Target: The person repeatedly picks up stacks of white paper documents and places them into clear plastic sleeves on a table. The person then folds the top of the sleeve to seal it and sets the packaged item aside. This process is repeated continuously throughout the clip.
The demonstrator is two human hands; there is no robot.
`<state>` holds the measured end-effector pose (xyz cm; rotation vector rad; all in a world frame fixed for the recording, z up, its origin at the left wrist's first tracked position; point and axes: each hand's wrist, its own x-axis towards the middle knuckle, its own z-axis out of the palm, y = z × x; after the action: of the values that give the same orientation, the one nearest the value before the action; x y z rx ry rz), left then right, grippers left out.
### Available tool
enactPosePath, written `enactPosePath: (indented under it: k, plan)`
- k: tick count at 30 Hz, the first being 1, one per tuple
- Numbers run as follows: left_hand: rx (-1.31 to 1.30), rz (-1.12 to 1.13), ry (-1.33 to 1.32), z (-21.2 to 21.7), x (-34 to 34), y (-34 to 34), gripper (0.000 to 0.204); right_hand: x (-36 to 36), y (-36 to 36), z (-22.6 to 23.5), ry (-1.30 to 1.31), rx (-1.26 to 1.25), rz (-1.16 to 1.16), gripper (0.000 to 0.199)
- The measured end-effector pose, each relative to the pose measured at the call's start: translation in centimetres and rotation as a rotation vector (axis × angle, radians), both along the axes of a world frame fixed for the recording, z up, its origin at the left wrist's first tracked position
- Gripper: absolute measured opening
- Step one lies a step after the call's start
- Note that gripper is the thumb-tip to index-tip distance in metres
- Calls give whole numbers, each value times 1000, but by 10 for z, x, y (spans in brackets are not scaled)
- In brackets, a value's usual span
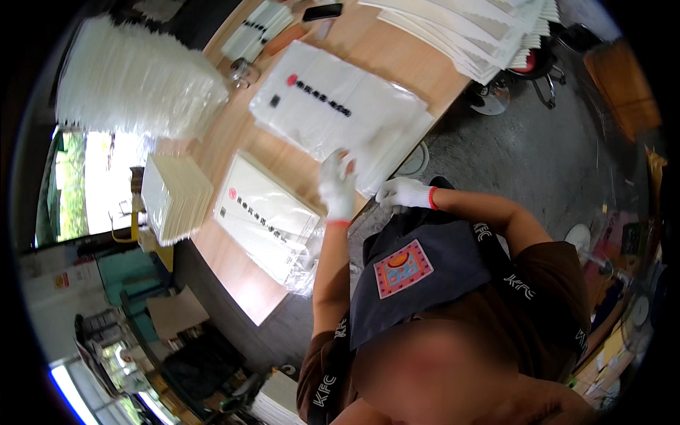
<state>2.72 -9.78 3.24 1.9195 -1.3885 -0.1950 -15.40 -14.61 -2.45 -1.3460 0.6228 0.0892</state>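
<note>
My left hand (337, 183), in a white glove with bare fingertips showing, is over the table between two stacks. Its thumb stands apart from the fingers, and no object shows in it. Beside it lies a stack of clear plastic bags (397, 134) with a red round mark and a dark printed line. My right hand (405, 194), in a white glove with a red cuff, is just off the table edge near the bags' corner. Its fingers are curled, and whether they grip anything is hidden. To the left of my left hand is a white bagged stack (258, 216) with similar print.
A tall stack of plastic-wrapped sheets (134, 81) rises at the far left, above a smaller block of sheets (173, 198). A glass jar (244, 73), a phone (322, 12) and fanned white sheets (474, 28) lie along the table (212, 262). A stool (545, 74) stands right.
</note>
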Motion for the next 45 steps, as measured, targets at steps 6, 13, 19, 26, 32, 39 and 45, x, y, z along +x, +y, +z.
enactPosePath:
  k: [6, 13, 19, 26, 32, 39, 45]
  plan:
    - [397, -169, -168, -54, -7, -97, 21, -50, -14, 7, -26, 63, -229, 26]
    - [263, -285, 365, -37, 12, -107, 21, -4, -78, 17, -121, -153, -519, 25]
    - [-60, -211, 609, -11, 80, -124, 32, 53, -118, -23, -20, -673, -479, 45]
    - [21, -411, 812, 81, 33, -114, 37, -16, -122, 52, 101, -608, -298, 46]
    - [-62, -687, 24, 118, -100, -61, 25, 15, -108, 43, -198, -561, -311, 39]
    - [-219, -667, -133, 62, -107, -71, 27, -48, -118, 83, 372, -879, 168, 32]
    - [-376, -450, -137, 54, -38, -119, 30, -158, -159, 251, -289, -2248, -459, 19]
